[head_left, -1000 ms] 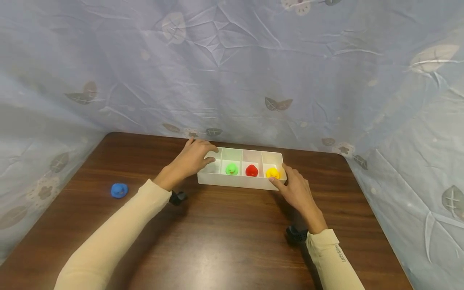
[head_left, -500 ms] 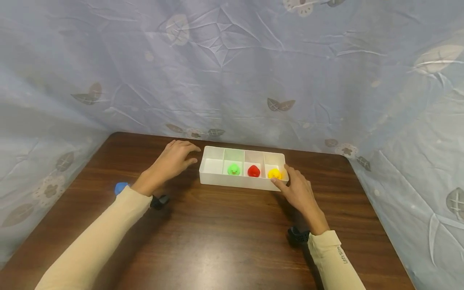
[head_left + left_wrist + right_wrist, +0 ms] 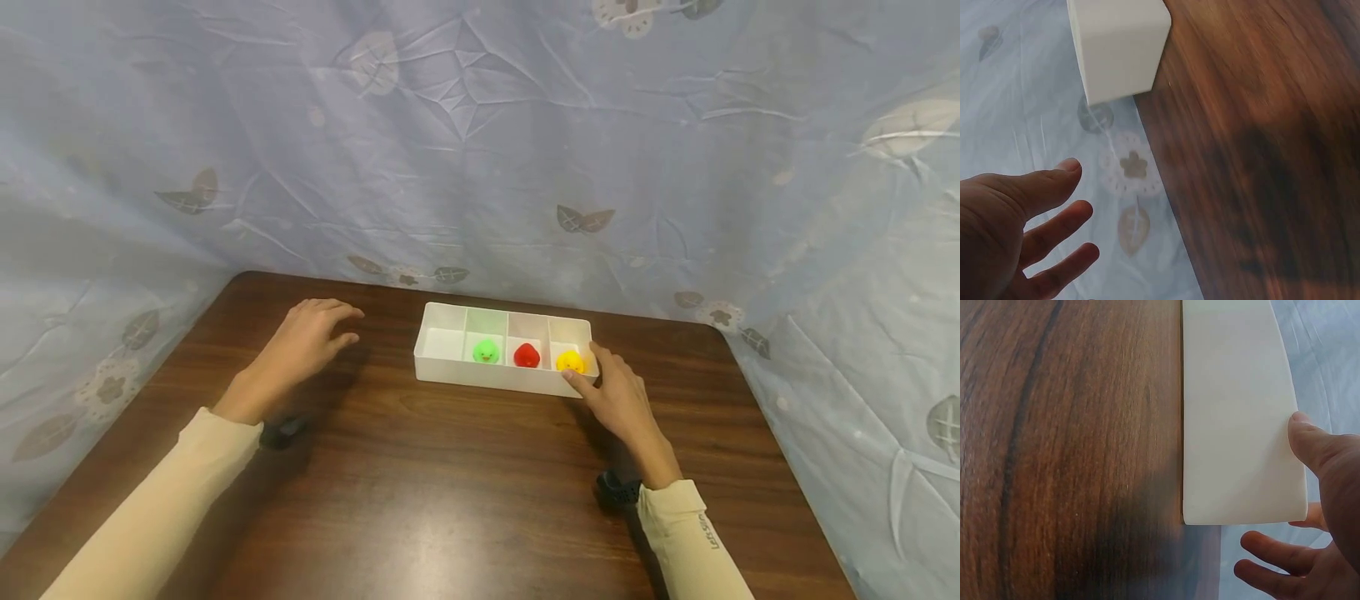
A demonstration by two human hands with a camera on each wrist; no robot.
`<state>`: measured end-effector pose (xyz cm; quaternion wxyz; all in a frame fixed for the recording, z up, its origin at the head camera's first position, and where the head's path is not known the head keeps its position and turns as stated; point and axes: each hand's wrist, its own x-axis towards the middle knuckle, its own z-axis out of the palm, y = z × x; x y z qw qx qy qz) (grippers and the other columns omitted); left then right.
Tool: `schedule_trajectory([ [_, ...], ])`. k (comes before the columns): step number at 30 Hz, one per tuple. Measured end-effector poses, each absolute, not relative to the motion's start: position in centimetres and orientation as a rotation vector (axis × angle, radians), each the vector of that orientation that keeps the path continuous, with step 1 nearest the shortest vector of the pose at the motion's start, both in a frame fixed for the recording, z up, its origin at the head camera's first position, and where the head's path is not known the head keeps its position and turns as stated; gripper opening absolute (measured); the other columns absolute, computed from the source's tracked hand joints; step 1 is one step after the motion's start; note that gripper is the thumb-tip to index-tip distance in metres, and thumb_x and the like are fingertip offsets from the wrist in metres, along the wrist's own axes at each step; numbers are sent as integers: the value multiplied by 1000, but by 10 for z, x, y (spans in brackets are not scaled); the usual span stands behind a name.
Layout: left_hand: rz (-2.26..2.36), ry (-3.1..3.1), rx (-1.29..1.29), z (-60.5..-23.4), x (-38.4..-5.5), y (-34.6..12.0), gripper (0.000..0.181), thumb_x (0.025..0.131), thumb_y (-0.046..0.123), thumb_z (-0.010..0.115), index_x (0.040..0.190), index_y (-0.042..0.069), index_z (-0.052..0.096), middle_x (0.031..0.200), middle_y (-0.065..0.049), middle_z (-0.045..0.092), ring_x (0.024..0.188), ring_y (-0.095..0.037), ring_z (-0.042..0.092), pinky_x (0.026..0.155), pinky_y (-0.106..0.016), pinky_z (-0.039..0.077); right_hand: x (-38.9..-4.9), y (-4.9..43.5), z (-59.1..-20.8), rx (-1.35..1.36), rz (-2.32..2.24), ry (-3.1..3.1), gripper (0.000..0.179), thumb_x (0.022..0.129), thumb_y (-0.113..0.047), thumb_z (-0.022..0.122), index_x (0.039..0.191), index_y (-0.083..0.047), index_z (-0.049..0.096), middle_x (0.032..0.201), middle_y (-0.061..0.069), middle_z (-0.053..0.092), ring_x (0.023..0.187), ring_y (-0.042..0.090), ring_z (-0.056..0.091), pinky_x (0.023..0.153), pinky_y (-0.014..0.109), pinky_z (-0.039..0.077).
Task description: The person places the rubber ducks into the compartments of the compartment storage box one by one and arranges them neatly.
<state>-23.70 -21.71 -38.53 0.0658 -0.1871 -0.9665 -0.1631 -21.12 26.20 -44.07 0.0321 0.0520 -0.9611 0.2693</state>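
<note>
A white divided box (image 3: 495, 375) stands on the table. Its leftmost compartment holds nothing; from there rightward sit a green toy duck (image 3: 486, 352), a red toy (image 3: 527, 356) whose front is not visible, and a yellow toy duck (image 3: 571, 362). My right hand (image 3: 618, 396) holds the box's near right corner, thumb on the front rim and a finger at the end wall; in the right wrist view its lower fingers hang free. Left of the box, my left hand (image 3: 303, 346) is in the air with relaxed fingers and holds nothing. The left wrist view shows it apart from the box's end (image 3: 1119, 56).
A dark wooden table (image 3: 450, 467) lies under both arms. Patterned pale cloth (image 3: 510, 167) hangs behind it and at both sides. Black wrist straps (image 3: 618, 489) are on the wrists.
My left hand has let go of the box's left end and moved left toward the blue toy, which the left arm now hides. The right hand stays at the box's right corner.
</note>
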Motion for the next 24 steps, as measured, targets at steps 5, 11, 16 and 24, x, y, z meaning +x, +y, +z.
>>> schedule_trajectory([
  [5,-507,-2897,-539,-385,-228,-236,42,98,15,77,137,1,68,141,-25,68,134,-51,60,117,-71,40,-210,260,-441,152,839,-2964,83,104,-51,66,162,2,38,155,33,52,139,54,53,117,77,35],
  [11,-517,-2906,-497,-385,-220,-252,43,99,16,76,137,0,67,141,-27,67,133,-54,58,116,-72,41,-210,261,-443,146,831,-2955,83,103,-50,67,162,1,38,154,33,54,136,52,56,115,75,38],
  [16,-529,-2928,-442,-388,-216,-262,43,100,17,75,139,1,65,142,-29,66,134,-56,56,115,-74,41,-211,261,-442,164,819,-2944,83,103,-51,67,162,1,39,146,33,59,128,50,60,111,73,41],
  [24,-506,-2897,-430,-398,-210,-276,41,97,14,77,134,-1,68,136,-31,68,127,-58,60,107,-73,46,-211,262,-440,174,808,-2946,82,104,-50,66,161,2,39,146,33,59,127,49,60,111,72,42],
])
